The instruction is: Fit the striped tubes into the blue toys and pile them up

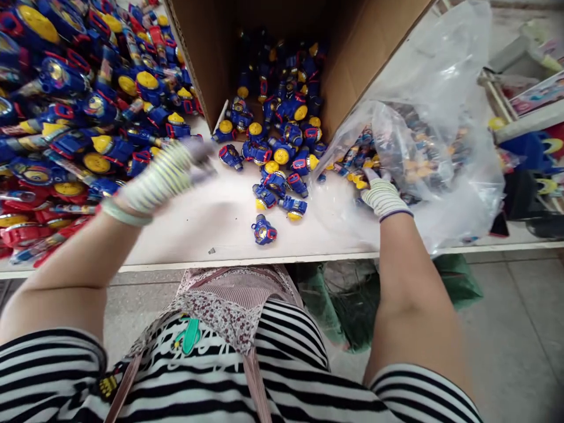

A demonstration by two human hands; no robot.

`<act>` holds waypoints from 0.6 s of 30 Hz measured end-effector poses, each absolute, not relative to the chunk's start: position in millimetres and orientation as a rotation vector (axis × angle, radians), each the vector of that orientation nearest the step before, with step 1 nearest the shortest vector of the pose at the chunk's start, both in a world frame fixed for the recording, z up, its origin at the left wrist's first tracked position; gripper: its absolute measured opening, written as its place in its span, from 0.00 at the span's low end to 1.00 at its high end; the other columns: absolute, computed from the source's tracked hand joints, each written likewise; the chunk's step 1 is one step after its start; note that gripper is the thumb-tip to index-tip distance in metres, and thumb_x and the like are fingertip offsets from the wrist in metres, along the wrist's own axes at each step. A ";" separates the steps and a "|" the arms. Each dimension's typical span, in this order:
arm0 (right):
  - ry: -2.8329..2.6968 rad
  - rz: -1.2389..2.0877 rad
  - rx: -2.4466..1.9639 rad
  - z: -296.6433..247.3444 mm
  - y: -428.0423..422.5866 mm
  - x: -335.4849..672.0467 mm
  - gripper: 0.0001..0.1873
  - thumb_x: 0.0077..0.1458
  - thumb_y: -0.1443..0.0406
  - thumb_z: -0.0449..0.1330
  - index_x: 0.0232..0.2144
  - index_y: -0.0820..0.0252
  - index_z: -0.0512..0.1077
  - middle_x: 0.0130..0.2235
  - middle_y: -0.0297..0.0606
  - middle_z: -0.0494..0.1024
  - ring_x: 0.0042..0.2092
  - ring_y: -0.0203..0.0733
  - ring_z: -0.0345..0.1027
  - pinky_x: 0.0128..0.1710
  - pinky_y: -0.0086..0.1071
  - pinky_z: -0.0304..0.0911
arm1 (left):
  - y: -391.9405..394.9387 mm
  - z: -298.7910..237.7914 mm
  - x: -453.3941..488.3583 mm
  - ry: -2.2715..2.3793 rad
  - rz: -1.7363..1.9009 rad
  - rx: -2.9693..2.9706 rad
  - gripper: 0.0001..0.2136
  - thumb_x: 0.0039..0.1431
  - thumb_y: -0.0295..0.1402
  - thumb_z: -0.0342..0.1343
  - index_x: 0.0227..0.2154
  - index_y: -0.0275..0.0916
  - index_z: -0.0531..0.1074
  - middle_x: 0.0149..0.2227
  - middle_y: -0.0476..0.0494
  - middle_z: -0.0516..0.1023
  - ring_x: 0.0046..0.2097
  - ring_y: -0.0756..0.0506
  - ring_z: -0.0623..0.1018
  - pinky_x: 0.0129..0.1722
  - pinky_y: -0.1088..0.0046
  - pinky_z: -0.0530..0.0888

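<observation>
I have a loose scatter of blue-and-yellow plastic toys (273, 182) on the white tabletop (211, 229), lying in and out of the open front of a cardboard box (365, 70). The gloved left hand (165, 176) is blurred just left of the scatter, so I can't tell whether it's spread or holding anything. The gloved right hand (383, 197) sits at the mouth of a clear plastic bag (440, 76) full of toys, its fingers narrowed among them; I can't tell if they grip one. A bigger heap of toys (57, 117) lies beyond the left hand.
</observation>
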State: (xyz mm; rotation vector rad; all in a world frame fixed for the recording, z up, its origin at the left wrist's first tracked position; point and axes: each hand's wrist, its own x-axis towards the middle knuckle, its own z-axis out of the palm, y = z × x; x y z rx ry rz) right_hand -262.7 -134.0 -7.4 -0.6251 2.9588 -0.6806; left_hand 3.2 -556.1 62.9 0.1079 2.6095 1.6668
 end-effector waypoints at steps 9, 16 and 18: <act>2.924 -0.269 -0.690 -7.7 -182.4 -191.6 0.24 0.61 0.64 0.58 0.59 0.62 0.72 0.64 0.54 0.66 0.62 0.60 0.63 0.61 0.54 0.61 | -450.2 3.3 11.1 2.693 0.758 0.969 0.15 0.64 0.25 0.51 0.51 0.39 0.72 0.51 0.33 0.73 0.50 0.38 0.73 0.49 0.58 0.73; 2.727 -0.775 -0.893 10.1 -209.4 -110.6 0.28 0.65 0.59 0.52 0.63 0.66 0.63 0.53 0.54 0.76 0.51 0.54 0.73 0.52 0.49 0.69 | -477.8 20.1 4.2 2.022 2.421 0.105 0.24 0.58 0.46 0.59 0.54 0.43 0.65 0.46 0.41 0.75 0.41 0.42 0.78 0.39 0.64 0.77; 2.590 -0.891 -0.992 11.3 -228.3 -85.2 0.27 0.65 0.57 0.52 0.61 0.64 0.64 0.52 0.54 0.77 0.48 0.54 0.75 0.49 0.48 0.71 | -473.4 21.6 1.6 1.853 2.581 -0.053 0.23 0.57 0.48 0.58 0.52 0.43 0.65 0.43 0.43 0.76 0.38 0.43 0.78 0.35 0.66 0.76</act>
